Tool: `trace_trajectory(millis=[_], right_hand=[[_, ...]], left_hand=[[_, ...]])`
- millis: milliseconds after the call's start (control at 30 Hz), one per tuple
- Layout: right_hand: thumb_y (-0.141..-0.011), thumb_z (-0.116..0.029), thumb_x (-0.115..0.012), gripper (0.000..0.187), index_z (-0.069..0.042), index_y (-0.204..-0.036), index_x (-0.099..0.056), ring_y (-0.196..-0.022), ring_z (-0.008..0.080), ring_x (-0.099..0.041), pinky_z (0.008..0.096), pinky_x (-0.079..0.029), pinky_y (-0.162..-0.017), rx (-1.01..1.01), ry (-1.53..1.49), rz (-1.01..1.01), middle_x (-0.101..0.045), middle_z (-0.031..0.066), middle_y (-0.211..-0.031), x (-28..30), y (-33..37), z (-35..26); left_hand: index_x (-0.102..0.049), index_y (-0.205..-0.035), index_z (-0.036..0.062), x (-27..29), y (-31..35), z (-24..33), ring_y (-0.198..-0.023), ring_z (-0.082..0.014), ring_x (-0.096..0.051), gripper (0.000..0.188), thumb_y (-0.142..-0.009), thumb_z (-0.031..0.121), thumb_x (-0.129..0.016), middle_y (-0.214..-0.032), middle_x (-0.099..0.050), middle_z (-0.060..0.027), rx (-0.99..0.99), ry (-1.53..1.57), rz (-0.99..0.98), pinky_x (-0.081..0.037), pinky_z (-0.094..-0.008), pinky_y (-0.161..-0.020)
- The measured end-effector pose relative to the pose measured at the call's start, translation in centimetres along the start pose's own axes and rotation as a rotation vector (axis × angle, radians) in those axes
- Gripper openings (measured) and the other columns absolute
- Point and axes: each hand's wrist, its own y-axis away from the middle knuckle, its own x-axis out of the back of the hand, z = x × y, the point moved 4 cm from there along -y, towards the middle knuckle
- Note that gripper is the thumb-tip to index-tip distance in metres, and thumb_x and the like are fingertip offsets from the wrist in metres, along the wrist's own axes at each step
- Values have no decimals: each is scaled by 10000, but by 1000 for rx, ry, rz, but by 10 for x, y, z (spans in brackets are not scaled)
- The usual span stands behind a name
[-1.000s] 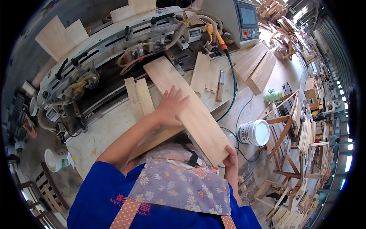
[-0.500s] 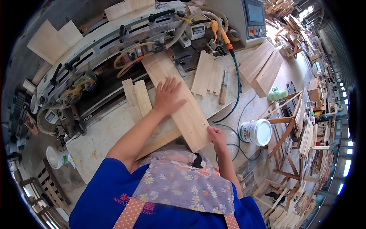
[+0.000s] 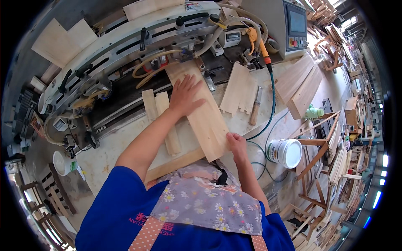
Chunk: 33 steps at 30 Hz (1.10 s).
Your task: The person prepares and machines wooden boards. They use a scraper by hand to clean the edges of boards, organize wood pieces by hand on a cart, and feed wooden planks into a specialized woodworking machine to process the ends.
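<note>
A long pale wooden board (image 3: 206, 121) lies slanting across the worktable, its far end beneath the front of a grey clamping machine (image 3: 125, 48). My left hand (image 3: 184, 96) rests flat on the board's upper half, fingers spread. At the near right corner, my right hand (image 3: 237, 146) pinches the board's edge between thumb and fingers. Left of the board are two narrow wooden strips (image 3: 150, 106), partly behind my left forearm. Another strip (image 3: 178, 164) lies crosswise near my apron, passing under the board's near end.
Notched wooden pieces (image 3: 236, 90) and a wooden-handled flat tool (image 3: 255, 106) lie to the right. An orange air gun (image 3: 261, 48) trails a teal hose. Thick planks (image 3: 307, 92), a white bucket (image 3: 289, 153) and wooden frames stand further right. A control panel (image 3: 296, 25) is at the back.
The view has shifted slightly. The board's near end has swung a little left and away from me, with my right hand still at its corner and my left hand still flat on top.
</note>
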Motion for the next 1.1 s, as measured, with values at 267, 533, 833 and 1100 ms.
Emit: trace_trajectory(millis=[267, 533, 833, 1100], right_hand=[[-816, -357, -713, 596, -62, -1297, -521, -973, 313, -602, 383, -469, -838, 543, 787, 118, -630, 185, -1109, -39, 22, -65], [-647, -481, -778, 1051, -172, -1513, -269, -1240, 526, -364, 576, -318, -1015, 666, 1149, 106, -252, 393, -1436, -91, 39, -79], [-639, -455, -772, 1069, -198, -1525, -232, -1213, 505, -392, 540, -361, -1007, 577, 1227, 109, -276, 373, -1417, -98, 43, -87], [-630, -435, -786, 1056, -193, -1513, -258, -1204, 508, -403, 544, -377, -991, 561, 1212, 103, -295, 369, -1401, -97, 43, -90]], left_hand=[[-478, -1413, 159, 3, 1, -2, -1463, -291, -218, 694, -840, 523, -621, -1535, -344, -113, 15, 41, -18, -146, -492, -1184], [-380, -1458, 104, 14, 3, 7, -1474, -331, -169, 823, -787, 457, -700, -1546, -289, -185, 58, 76, -83, -140, -502, -1186], [-217, -1506, 8, 74, 157, 39, -1467, -466, -54, 1168, -589, 382, -837, -1558, -89, -319, 127, 32, -444, -118, -567, -1172], [-217, -1462, -102, 67, 136, 22, -1455, -483, -90, 1142, -598, 328, -828, -1531, -138, -355, 127, -135, -391, -123, -555, -1178]])
